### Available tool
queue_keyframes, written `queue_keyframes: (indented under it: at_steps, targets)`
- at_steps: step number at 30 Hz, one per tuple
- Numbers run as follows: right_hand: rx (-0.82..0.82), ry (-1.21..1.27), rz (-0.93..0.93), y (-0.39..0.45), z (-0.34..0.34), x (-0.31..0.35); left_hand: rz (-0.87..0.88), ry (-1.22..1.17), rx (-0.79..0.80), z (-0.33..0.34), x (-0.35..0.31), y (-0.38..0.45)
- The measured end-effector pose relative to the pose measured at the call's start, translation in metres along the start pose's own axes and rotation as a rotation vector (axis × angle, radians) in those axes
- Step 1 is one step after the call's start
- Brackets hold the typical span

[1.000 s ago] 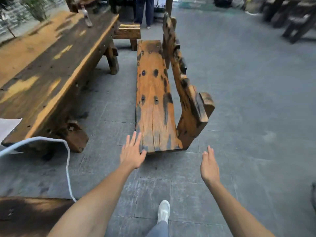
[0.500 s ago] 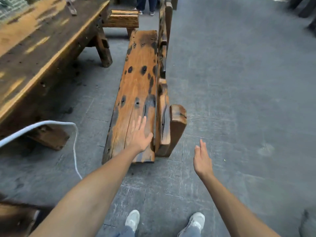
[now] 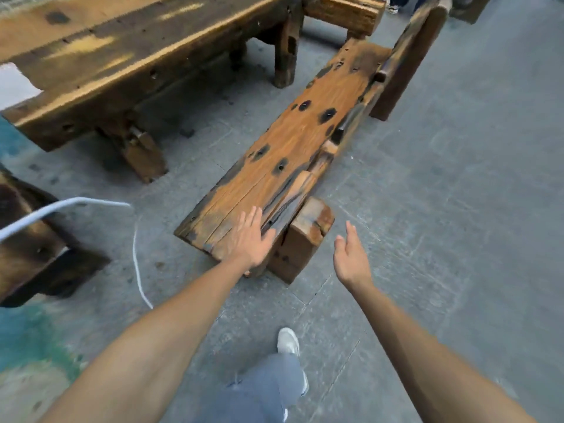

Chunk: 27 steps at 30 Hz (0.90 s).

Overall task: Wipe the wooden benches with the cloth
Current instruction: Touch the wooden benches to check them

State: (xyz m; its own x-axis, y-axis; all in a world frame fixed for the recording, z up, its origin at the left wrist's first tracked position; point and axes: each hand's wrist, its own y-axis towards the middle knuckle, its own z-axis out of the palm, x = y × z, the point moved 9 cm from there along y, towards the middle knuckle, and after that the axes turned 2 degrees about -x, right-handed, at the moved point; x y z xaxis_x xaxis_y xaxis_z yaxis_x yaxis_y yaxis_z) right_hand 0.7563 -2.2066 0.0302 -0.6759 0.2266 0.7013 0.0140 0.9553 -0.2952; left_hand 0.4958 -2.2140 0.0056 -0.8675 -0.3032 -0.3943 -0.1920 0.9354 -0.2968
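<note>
Left hand [image 3: 248, 239], open and empty, lies flat on the bench [image 3: 283, 166] near end; bench runs away ahead; right hand [image 3: 351, 257] open beside it.

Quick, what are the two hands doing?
Left hand: open, flat over the bench end, holding nothing.
Right hand: open, empty, beside it.

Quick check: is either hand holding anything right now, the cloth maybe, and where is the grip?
Nothing is held. The left hand lies open over the near end of the bench; the right hand is open over the floor. No cloth in either.
</note>
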Motion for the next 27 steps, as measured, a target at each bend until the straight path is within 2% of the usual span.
queue_keyframes:
  at_steps: [5,8,11,13,15,18,22,24,27]
  targets:
    - [0.147,-0.082,-0.175,0.061,0.007,0.028,-0.238,-0.158,0.009,0.037,-0.011,0.012]
    - [0.255,-0.181,-0.337,0.088,0.015,0.042,-0.382,-0.083,-0.111,0.037,-0.012,0.014]
    - [0.346,-0.265,-0.413,0.118,0.024,0.048,-0.489,-0.067,-0.188,0.038,-0.010,0.014]
    - [0.374,-0.304,-0.455,0.135,0.026,0.051,-0.520,-0.065,-0.232,0.036,-0.009,0.017]
    - [0.387,-0.364,-0.573,0.159,0.030,0.061,-0.564,-0.053,-0.306,0.032,-0.008,0.024]
    - [0.372,-0.518,-0.824,0.203,0.049,0.093,-0.608,0.079,-0.401,0.034,-0.006,0.032]
    - [0.447,-0.671,-1.042,0.234,0.099,0.121,-0.623,0.287,-0.533,0.034,-0.013,0.034]
    - [0.326,-0.728,-1.143,0.236,0.111,0.124,-0.620,0.337,-0.584,0.034,-0.012,0.035]
    - [0.167,-0.539,-1.231,0.232,0.101,0.119,-0.613,0.420,-0.683,0.031,-0.017,0.030]
